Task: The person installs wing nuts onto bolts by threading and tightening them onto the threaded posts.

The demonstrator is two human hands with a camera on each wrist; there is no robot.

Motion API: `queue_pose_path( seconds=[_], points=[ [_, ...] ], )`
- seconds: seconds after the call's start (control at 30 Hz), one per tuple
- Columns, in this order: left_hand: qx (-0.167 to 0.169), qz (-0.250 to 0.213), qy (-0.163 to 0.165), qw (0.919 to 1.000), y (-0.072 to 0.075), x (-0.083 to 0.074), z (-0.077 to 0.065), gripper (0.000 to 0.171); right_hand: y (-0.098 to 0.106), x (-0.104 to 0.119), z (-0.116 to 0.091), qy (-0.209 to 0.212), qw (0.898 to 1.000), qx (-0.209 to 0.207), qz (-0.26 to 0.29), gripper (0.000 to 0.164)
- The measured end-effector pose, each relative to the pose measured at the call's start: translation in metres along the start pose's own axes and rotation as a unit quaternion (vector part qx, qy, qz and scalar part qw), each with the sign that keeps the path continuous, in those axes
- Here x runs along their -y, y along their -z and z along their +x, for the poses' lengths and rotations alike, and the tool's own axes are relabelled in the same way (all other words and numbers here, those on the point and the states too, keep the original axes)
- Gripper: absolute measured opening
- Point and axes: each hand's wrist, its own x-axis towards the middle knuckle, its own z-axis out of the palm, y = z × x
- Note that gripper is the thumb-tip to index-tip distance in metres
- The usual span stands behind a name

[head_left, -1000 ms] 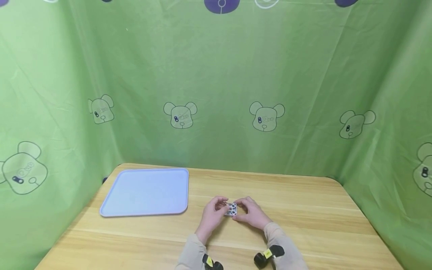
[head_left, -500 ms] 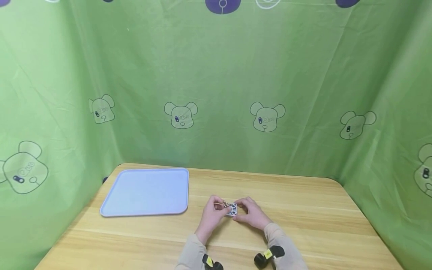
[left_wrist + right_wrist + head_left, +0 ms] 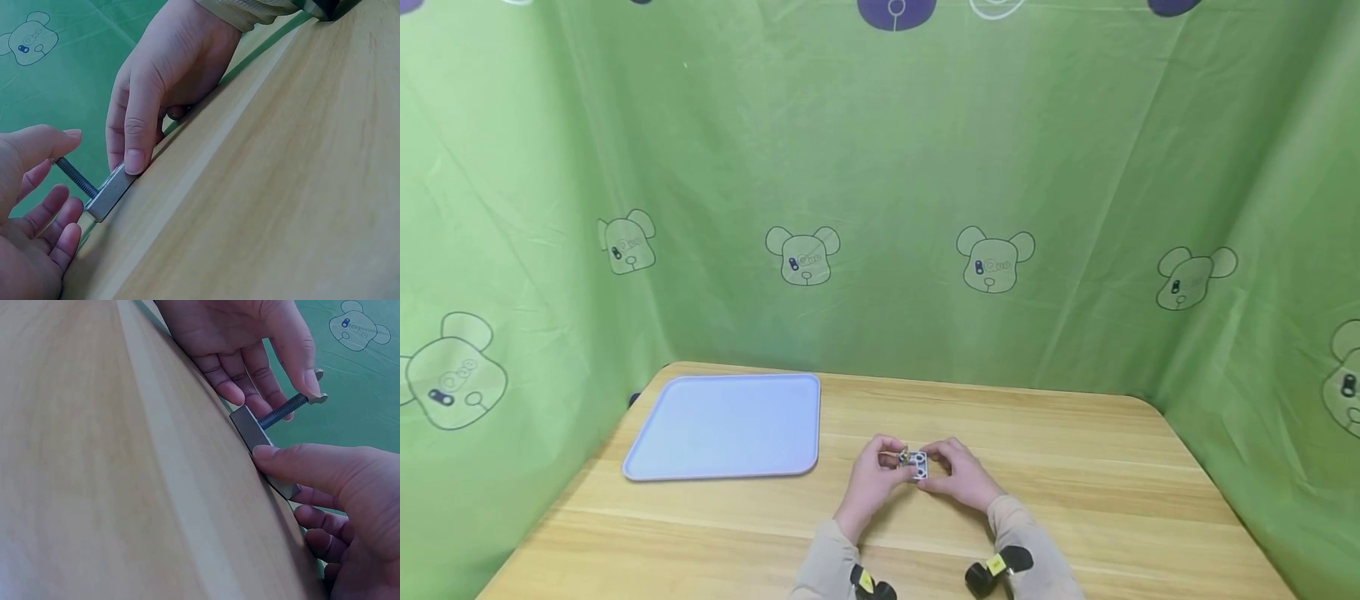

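My right hand (image 3: 961,479) holds a small metal block (image 3: 249,430) with round holes at the middle of the table, thumb along one side and fingers on the other. A threaded wing bolt (image 3: 282,412) stands up out of the block's left end. Its wings (image 3: 319,398) show beside the left thumb in the right wrist view. My left hand (image 3: 871,479) is around the bolt's top, with the thumb against the wings and the other fingers bent loosely behind the shaft. Whether the index finger touches the wings is hard to see.
A pale blue tray (image 3: 722,429) lies on the wooden table (image 3: 1075,450), left of the hands. Green curtains (image 3: 880,167) printed with bear faces hang behind the table and along both sides.
The left thumb and fingers have shifted around the top of the wing bolt, and the bolt's head shows more now. The right hand and block have stayed in place.
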Motion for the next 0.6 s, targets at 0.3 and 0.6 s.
queue_pose_path(
  seconds=[0.3,0.6],
  points=[
    [-0.004,0.015,-0.014,0.9998,-0.0014,0.0007,0.0007,0.025,0.0001,0.0001,-0.0003,-0.002,1.0,0.001,0.002,0.054],
    [-0.006,0.016,-0.015,0.9997,-0.0019,0.0002,0.0006,0.02,0.001,0.0015,-0.0014,-0.001,1.0,0.001,0.0,0.053]
  ],
)
